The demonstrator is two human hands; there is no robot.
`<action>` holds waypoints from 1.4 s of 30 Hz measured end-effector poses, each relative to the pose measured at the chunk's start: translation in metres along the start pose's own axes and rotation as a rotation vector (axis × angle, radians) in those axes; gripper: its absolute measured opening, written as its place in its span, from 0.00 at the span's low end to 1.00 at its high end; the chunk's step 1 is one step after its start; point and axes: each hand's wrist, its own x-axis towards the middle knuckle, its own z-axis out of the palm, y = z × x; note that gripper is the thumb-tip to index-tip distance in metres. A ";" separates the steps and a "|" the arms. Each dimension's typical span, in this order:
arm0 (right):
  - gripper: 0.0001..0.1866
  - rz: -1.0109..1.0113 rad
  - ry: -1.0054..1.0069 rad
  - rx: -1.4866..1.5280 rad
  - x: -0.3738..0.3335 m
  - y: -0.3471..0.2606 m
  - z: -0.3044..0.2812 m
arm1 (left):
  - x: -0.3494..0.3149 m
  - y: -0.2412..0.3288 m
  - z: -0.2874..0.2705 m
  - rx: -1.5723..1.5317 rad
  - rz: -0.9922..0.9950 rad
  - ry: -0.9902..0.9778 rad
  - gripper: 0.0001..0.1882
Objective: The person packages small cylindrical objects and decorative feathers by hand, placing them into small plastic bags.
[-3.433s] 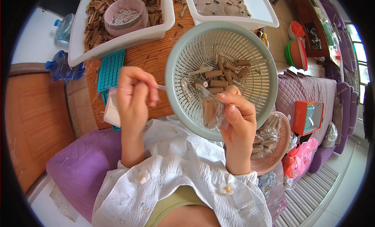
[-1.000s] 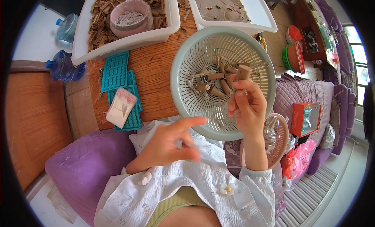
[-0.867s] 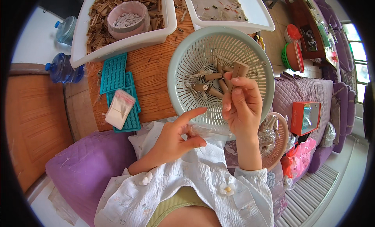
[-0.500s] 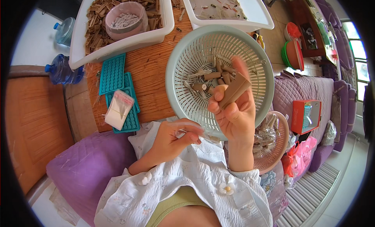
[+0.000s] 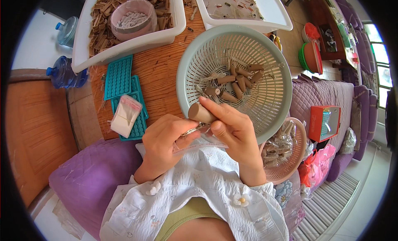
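Note:
Between the thumb and fingers of my right hand is a brown, tapered cylindrical piece, its round end toward the left. My left hand pinches a clear plastic bag, which stretches across below the piece toward my right hand. A small silvery bit shows at my left fingertips; its kind is unclear. Both hands meet over the near rim of a grey-green slotted plastic basket. Inside that basket lie several similar brown pieces, some with clear wrapping or strings on them.
A white tub at the far left holds many brown pieces and a pink bowl. Another white tub stands beyond the basket. Teal molds and a stack of clear bags lie left. A pink basket holds bagged pieces.
My right hand has come down and left with the brown piece, out from over the basket, to meet my left hand. The plastic bag is now spread between both hands.

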 end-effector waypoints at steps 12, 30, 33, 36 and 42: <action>0.16 -0.161 0.361 0.253 -0.003 0.014 -0.025 | -0.005 -0.022 -0.006 -0.280 -0.387 0.060 0.06; 0.15 -0.435 0.473 -0.743 -0.001 -0.031 -0.007 | 0.000 -0.011 -0.005 -0.426 -0.569 -0.102 0.18; 0.15 -0.346 0.409 -0.681 -0.001 -0.031 -0.007 | -0.001 -0.009 -0.003 -0.406 -0.570 -0.089 0.18; 0.14 -0.294 0.347 -0.665 0.000 -0.032 -0.009 | -0.001 -0.009 0.000 -0.306 -0.475 -0.102 0.18; 0.13 -0.067 0.184 -0.403 0.003 -0.034 -0.019 | 0.002 -0.007 -0.001 -0.291 -0.488 -0.252 0.20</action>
